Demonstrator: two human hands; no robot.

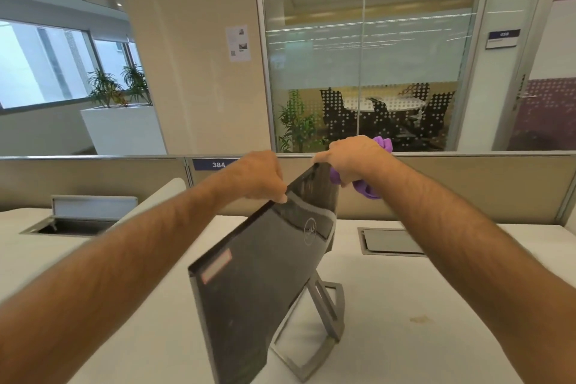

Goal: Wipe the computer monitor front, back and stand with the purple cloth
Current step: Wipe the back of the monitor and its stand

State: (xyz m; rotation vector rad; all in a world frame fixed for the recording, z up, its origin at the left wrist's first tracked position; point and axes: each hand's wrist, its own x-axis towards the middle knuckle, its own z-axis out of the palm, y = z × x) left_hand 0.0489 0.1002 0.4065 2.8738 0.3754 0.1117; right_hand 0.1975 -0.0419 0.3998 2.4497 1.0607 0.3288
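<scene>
At the centre of the frame the monitor [265,262] is stood on the white desk [436,305] with its dark back panel turned to the camera and its long axis run from lower left to upper right. Its top edge is pinched by the left hand [258,176] near the middle, while the far upper corner is gripped by the right hand [352,157], closed on the bunched purple cloth [371,187]. The cloth appears to lie on the hidden screen side, so the right hand is judged better placed to wipe; the stand [324,318] sits lower right.
</scene>
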